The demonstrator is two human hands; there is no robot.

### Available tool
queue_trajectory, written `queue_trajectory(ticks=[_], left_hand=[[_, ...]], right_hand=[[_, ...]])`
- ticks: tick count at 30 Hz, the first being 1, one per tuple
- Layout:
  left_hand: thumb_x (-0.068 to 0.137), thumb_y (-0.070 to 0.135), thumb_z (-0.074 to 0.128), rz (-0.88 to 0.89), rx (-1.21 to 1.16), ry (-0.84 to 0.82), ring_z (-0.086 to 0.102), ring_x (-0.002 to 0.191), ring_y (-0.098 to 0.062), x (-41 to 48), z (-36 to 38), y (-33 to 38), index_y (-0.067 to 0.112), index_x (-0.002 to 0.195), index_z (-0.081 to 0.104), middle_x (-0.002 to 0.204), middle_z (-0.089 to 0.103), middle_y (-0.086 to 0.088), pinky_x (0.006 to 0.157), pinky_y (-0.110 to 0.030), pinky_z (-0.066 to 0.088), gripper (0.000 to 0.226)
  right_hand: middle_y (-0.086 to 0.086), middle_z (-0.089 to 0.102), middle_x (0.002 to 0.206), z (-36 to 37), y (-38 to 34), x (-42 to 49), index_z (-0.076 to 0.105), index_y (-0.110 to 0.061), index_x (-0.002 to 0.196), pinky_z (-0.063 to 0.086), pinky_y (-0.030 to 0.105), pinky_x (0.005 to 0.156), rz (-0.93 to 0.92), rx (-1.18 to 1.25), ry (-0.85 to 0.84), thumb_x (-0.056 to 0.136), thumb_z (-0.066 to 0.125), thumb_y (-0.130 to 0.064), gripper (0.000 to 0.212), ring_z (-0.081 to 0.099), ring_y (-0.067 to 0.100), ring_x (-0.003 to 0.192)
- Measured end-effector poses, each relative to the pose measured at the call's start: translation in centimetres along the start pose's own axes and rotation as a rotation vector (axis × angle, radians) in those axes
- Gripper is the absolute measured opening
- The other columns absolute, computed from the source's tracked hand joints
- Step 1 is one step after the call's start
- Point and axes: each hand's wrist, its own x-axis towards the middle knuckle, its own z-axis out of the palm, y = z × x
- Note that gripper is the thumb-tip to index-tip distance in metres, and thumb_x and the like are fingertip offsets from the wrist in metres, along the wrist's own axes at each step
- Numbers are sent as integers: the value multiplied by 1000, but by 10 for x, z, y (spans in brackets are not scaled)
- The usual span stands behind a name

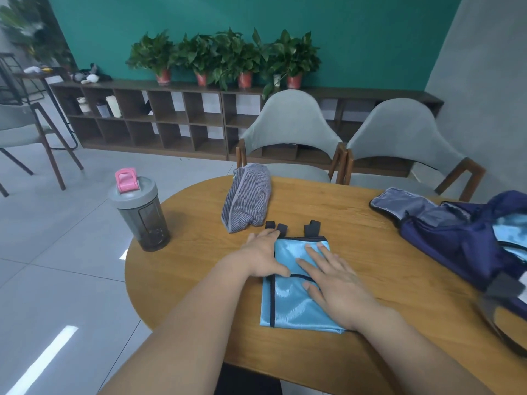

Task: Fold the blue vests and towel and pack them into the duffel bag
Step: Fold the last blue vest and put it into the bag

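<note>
- One folded blue vest lies flat on the round wooden table, near its front edge. Three dark strap ends stick out past the vest's far edge.
- Left hand: lies flat at the vest's left edge with fingers extended towards the strap ends and the thumb over the fabric. It grips nothing.
- Right hand: palm down on the vest's right half, fingers straight and spread. It presses the fabric and grasps nothing.
- One grey striped towel, folded into a bundle, sits beyond the vest at the table's far side, apart from it.
- One navy duffel bag rests open on the right of the table. Light-blue fabric shows in its opening.
- One dark shaker bottle with a pink cap stands upright at the table's left edge.
- Two grey chairs face the table's far side, and a third stands at far left.
- Four red plant pots line the low shelf.
</note>
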Motion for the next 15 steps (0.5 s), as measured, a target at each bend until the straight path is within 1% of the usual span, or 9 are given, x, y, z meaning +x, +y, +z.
queue_trajectory(ticks=[2,3,5,7,9,10,12,13,15], left_hand=[[84,45,81,15,-130,35,11,159,-23,3,-1,-5,21,168,18,174,13,7,129,-39,18,108],[88,40,79,22,-223,98,19,158,-22,5,0,-8,20,166,24,173,18,4,128,-36,20,98],[95,29,73,30,-355,303,39,149,-20,1,5,-13,19,162,37,167,32,0,125,-34,30,76],[97,21,67,57,-348,533,48,140,-16,-12,17,-15,19,155,47,157,42,3,120,-33,38,61],[98,19,64,177,-307,666,47,139,-10,-31,33,-13,20,148,55,149,48,8,119,-30,37,51],[99,22,64,258,-301,649,46,139,-8,-41,40,-10,22,145,57,148,50,10,120,-28,36,47],[101,36,62,383,-229,498,40,143,-7,-59,55,-6,26,147,55,152,49,12,122,-28,32,47],[102,44,59,421,-128,423,35,148,-7,-65,63,-7,28,150,52,157,45,12,124,-30,29,51],[105,52,50,439,80,351,18,158,-10,-68,77,-15,30,157,42,167,32,10,129,-33,19,58]], right_hand=[[-16,-19,171,-2,-1,0,4,-40,166,-12,37,128,-8,-7,-4,109,14,-59,61,-33,7,152],[-15,-18,171,-4,-2,0,4,-40,166,-12,38,128,-9,-5,-7,109,15,-59,61,-32,8,153],[-15,-16,172,-6,-2,-2,6,-39,166,-10,38,129,-6,11,-7,109,17,-59,61,-30,9,154],[-14,-13,173,-6,-3,-3,10,-38,166,-9,39,129,10,29,18,108,17,-61,62,-27,10,155],[-12,-6,174,-4,-6,-5,18,-35,166,-8,38,128,29,40,67,106,13,-65,67,-20,13,158],[-11,-2,174,-2,-10,-5,21,-34,165,-8,38,128,42,46,94,104,10,-66,70,-16,14,159],[-10,4,174,3,-15,-3,27,-32,164,-4,39,129,70,62,126,106,16,-63,66,-11,16,160],[-9,6,174,6,-17,-2,29,-31,163,-2,40,130,78,81,140,108,22,-60,63,-10,16,161],[-10,12,174,8,-16,-1,34,-31,161,4,41,131,65,144,174,108,25,-60,61,-6,13,161]])
